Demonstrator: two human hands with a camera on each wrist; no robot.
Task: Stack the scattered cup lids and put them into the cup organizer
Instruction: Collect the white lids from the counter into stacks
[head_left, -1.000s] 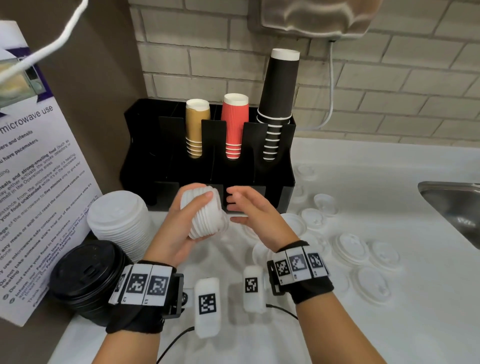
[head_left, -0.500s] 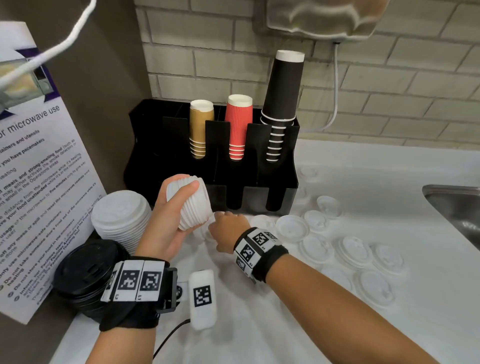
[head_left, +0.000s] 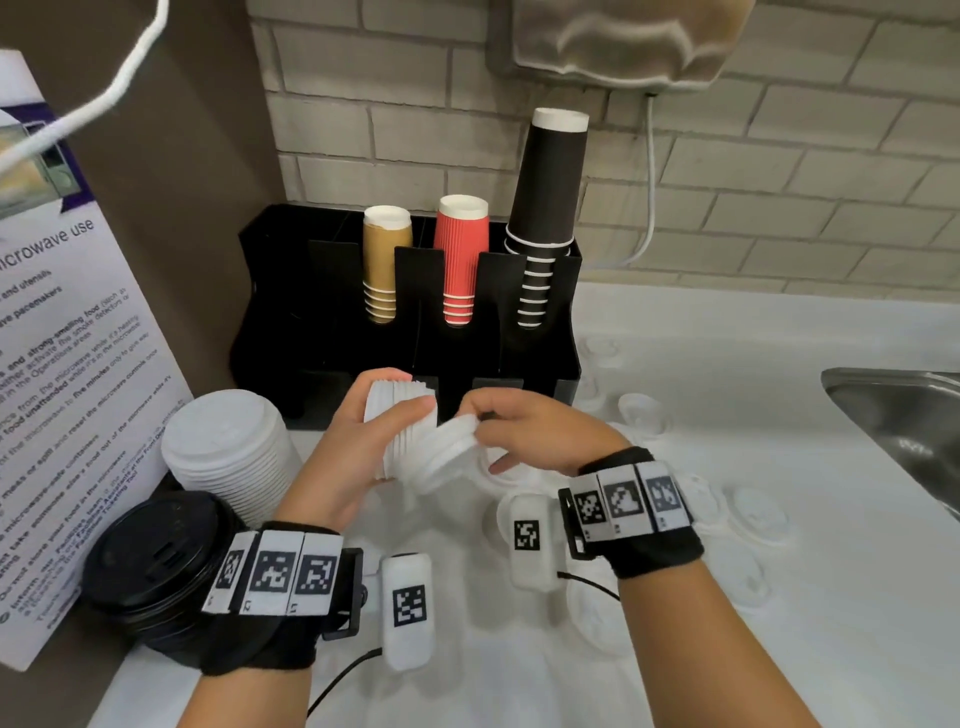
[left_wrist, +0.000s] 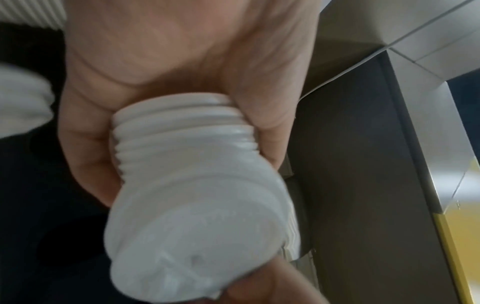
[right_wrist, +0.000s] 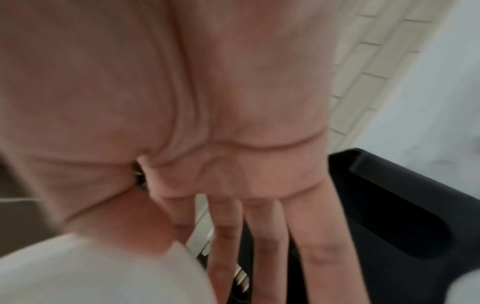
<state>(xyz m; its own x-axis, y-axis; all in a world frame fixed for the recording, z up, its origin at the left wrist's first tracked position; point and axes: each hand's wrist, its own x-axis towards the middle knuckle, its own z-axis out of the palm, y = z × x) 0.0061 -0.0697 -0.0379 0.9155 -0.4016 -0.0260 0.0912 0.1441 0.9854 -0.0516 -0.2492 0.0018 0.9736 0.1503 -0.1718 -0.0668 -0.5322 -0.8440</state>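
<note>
My left hand (head_left: 363, 441) grips a stack of small white cup lids (head_left: 397, 415), held sideways in front of the black cup organizer (head_left: 270, 291). In the left wrist view the stack of lids (left_wrist: 187, 144) fills my left hand (left_wrist: 161, 78). My right hand (head_left: 524, 431) pinches a single white lid (head_left: 447, 457) by its rim and holds it against the stack's near end. The right wrist view shows that lid (right_wrist: 98, 271) blurred under my thumb. Several loose white lids (head_left: 758, 514) lie scattered on the white counter (head_left: 727, 649) to the right.
The organizer holds tan cups (head_left: 384, 260), red cups (head_left: 460, 254) and black cups (head_left: 545, 208). A large white lid stack (head_left: 223, 457) and a black lid stack (head_left: 150, 566) stand at left beside a microwave notice (head_left: 62, 364). A steel sink (head_left: 904, 415) lies at right.
My right hand dipped to the counter, picked up one lid, and has risen to bring it against the stack. My left hand tilted the stack slightly toward it.
</note>
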